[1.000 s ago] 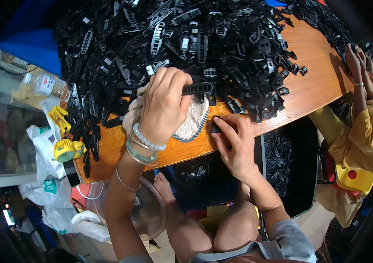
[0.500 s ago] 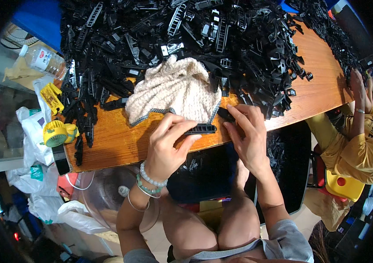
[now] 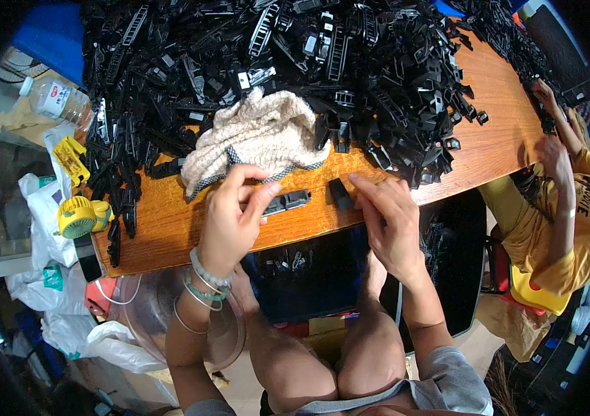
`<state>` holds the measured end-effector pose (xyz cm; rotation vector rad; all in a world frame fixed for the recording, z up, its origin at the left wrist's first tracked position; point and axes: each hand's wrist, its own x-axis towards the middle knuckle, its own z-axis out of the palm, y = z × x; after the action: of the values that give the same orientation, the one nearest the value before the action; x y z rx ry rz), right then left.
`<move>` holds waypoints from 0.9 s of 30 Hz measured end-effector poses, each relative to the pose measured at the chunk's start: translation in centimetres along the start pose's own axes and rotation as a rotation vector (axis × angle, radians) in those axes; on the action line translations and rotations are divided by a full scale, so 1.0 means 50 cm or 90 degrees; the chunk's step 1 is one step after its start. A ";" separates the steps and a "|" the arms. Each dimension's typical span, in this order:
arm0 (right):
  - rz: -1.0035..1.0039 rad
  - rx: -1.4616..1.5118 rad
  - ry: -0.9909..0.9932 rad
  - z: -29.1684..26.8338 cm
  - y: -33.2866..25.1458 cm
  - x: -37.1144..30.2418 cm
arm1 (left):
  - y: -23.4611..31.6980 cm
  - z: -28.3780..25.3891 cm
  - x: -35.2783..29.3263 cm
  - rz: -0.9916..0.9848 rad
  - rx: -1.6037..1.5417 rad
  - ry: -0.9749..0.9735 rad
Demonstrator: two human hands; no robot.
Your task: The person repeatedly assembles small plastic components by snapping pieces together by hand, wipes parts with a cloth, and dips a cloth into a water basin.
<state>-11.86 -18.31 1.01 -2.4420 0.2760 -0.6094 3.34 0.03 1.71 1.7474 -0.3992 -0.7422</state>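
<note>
My left hand (image 3: 234, 213), with bead bracelets at the wrist, is closed, thumb and index finger drawn together by the cloth's front edge. A long black plastic part (image 3: 291, 201) with a recessed top lies on the table beside its fingertips; whether they grip anything is hidden. My right hand (image 3: 390, 220) has its thumb and index finger at the right edge of a small black plastic piece (image 3: 340, 194), apparently pinching it. Behind the hands sits a crumpled cream towel (image 3: 260, 132) with a dark checked border.
A large heap of black plastic parts (image 3: 406, 83) covers the table's far side. On the left are a yellow fan (image 3: 83, 216), a phone (image 3: 90, 267) and a plastic bottle (image 3: 56, 100). A co-worker in yellow (image 3: 558, 229) sits at the right.
My left hand has drawn back left from the long black part, uncovering more of it. The small piece by my right hand has turned and come nearer. The view has shifted slightly.
</note>
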 end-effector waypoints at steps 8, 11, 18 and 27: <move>-0.118 -0.055 -0.093 -0.003 0.016 0.033 | 0.000 -0.012 -0.034 0.275 0.272 0.018; -0.105 -0.039 -0.088 0.010 0.022 0.030 | -0.020 -0.009 -0.041 0.379 0.381 0.091; -0.104 0.115 -0.041 0.024 0.021 0.029 | -0.034 -0.014 -0.038 0.383 0.356 0.091; -0.049 0.208 -0.182 0.029 -0.026 0.055 | -0.031 -0.008 -0.034 0.417 0.331 0.073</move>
<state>-8.69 -17.45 1.71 -2.1912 -0.0329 -0.3013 2.18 1.86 0.79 1.9494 -1.0922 -0.0597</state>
